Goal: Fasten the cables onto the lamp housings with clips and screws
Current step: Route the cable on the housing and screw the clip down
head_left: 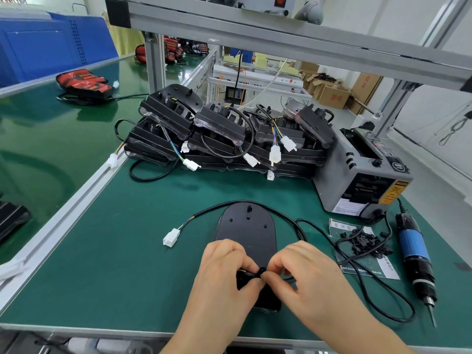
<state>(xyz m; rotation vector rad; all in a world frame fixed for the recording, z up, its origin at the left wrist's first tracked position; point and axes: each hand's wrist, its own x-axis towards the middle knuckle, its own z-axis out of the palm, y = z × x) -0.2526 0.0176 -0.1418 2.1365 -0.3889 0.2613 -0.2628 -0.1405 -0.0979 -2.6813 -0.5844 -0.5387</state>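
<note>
A black oval lamp housing (pixel 247 226) lies flat on the green mat near the front edge. Its black cable (pixel 286 216) loops round the far end and ends in a white connector (pixel 171 237) at the left. My left hand (pixel 221 269) pinches the cable over the housing's near part. My right hand (pixel 304 267) pinches a small black clip (pixel 261 272) against that cable. The near end of the housing is hidden under both hands.
A pile of black clips (pixel 365 242) lies on a plastic bag at the right. An electric screwdriver (pixel 415 254) lies beside it, its cord looping toward me. A grey tape dispenser (pixel 367 175) stands behind. Several stacked housings (pixel 224 134) fill the back of the mat.
</note>
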